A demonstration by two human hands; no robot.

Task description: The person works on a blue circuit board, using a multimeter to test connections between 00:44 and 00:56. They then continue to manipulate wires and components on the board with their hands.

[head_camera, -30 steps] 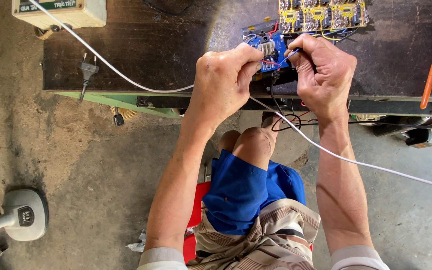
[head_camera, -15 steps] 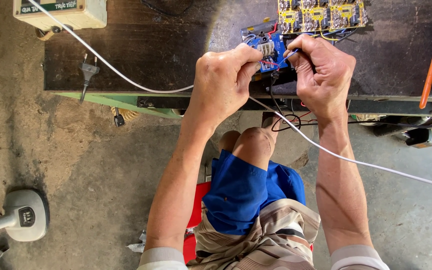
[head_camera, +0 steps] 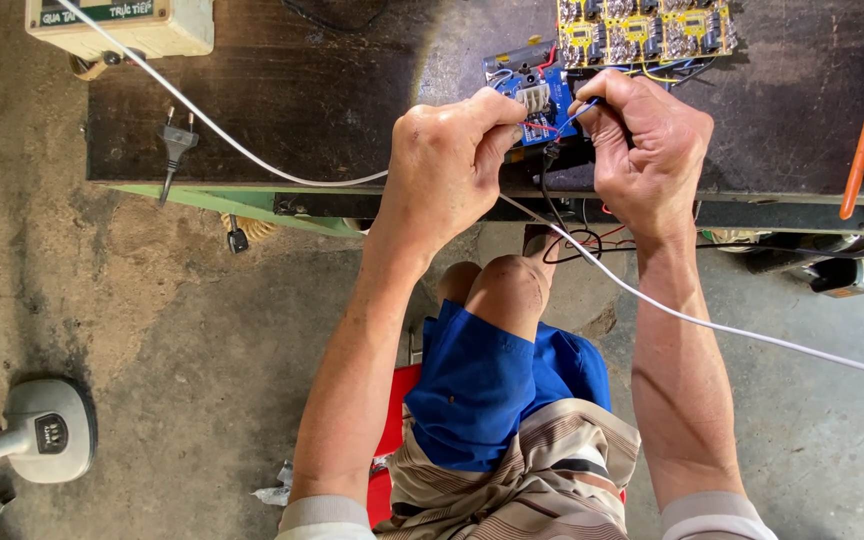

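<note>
Reaching forward from a seated position, both bare forearms stretch up from the bottom edge toward a dark workbench [head_camera: 332,100]. The left hand [head_camera: 447,165] is curled into a loose fist, knuckles up, with thumb and forefinger pinched on the near edge of a small blue circuit board [head_camera: 527,95] by its white connector block. The right hand [head_camera: 647,150] mirrors it just beside, wrist bent inward, fingertips clenched on a thin blue wire [head_camera: 580,108] that runs to the same board. The board sits at the bench's front edge, between the two hands, with a row of yellow circuit boards [head_camera: 642,28] just behind it. A white cable [head_camera: 712,325] passes under both hands, crossing the bench and trailing off to the right. A black plug [head_camera: 175,145] lies on the bench to the left, well apart. Below, the person's knee in blue shorts [head_camera: 497,385] shows above a concrete floor [head_camera: 152,330].
</note>
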